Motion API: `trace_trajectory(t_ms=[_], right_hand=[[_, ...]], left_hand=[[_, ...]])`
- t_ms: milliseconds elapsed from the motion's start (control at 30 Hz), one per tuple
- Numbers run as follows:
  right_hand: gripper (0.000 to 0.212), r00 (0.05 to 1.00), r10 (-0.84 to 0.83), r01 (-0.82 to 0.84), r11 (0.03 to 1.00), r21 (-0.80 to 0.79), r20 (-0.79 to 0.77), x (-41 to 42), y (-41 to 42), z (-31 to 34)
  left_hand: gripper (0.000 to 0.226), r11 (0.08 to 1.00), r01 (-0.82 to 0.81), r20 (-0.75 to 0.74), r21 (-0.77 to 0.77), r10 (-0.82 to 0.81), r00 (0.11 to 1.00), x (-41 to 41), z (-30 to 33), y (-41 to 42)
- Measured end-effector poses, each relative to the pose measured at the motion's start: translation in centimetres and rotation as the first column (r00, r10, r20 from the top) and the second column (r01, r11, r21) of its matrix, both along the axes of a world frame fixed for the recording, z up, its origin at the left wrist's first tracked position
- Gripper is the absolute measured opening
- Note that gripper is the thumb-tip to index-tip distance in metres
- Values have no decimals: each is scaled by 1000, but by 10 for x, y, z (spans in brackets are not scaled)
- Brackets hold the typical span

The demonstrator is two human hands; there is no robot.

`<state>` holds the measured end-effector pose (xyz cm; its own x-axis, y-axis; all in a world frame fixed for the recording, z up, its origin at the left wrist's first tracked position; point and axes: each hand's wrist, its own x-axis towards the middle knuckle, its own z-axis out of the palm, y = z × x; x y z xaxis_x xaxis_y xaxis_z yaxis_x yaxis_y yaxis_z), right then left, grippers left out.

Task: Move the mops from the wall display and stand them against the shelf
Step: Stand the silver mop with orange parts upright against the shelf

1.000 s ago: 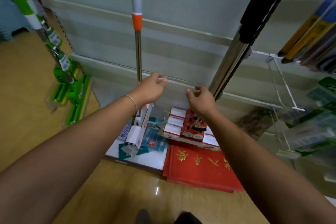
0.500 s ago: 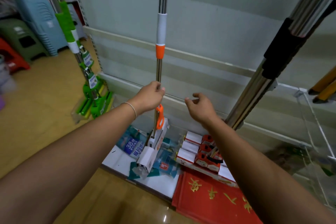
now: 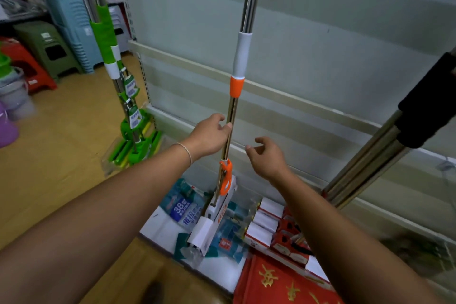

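The left hand (image 3: 209, 137) holds the orange mop (image 3: 228, 128) by its pole with a curled grip, the right hand (image 3: 267, 158) is loose and empty, so the mop may slide sideways along the shelf (image 3: 308, 106) and fall.

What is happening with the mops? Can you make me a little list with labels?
place: shop aisle by a grey wall display
orange mop: upright, head in its white box on the low shelf
left hand: holds the orange mop's metal pole below the orange collar
right hand: open, beside the pole, not touching it
green mops: standing at the shelf end, left
black-grip mops: leaning, right
floor: red mat with gold writing
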<state>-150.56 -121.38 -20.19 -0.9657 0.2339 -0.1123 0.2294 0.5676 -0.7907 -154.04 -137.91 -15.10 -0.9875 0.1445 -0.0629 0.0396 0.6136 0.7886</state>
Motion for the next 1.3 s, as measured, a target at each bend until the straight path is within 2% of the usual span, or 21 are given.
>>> trace_trajectory(t_ms=[200,333,500,600,733,800,933,1100,1300], right_hand=[[52,996,-91,91,996,25,19,-26,-17,-10],[53,984,-171,170,985,26,52,-41,-32,-12],[50,963,-252,253,967,5,92,-50,-50,-22],[50,951,-281,280,960,26,128,-51,-56,-33],[51,938,-290,291,956,27,191,-49,-52,-48],[52,936,-286,292,957,5,206,-49,-47,-57],[56,944,-226,226,974,30,239,-53,-33,-78],[66,961,-87,50,988,147,261,-64,-19,-104],[81,953,89,-134,981,138,291,-74,-28,-124]], left_hand=[[56,1000,8,-50,-4,-8,999,-54,-18,-8],[68,991,130,-35,18,-129,991,-79,-30,-13],[69,971,236,-43,44,-235,971,-95,-43,-15],[60,958,275,-76,76,-269,960,-99,-48,-13],[24,939,306,-104,155,-293,951,-100,-54,-6],[20,941,307,-130,142,-290,948,-101,-56,0],[21,954,248,-125,165,-229,965,-101,-68,12],[19,956,188,-134,223,-161,978,-100,-79,23],[11,952,230,-111,205,-211,971,-109,-80,23]])
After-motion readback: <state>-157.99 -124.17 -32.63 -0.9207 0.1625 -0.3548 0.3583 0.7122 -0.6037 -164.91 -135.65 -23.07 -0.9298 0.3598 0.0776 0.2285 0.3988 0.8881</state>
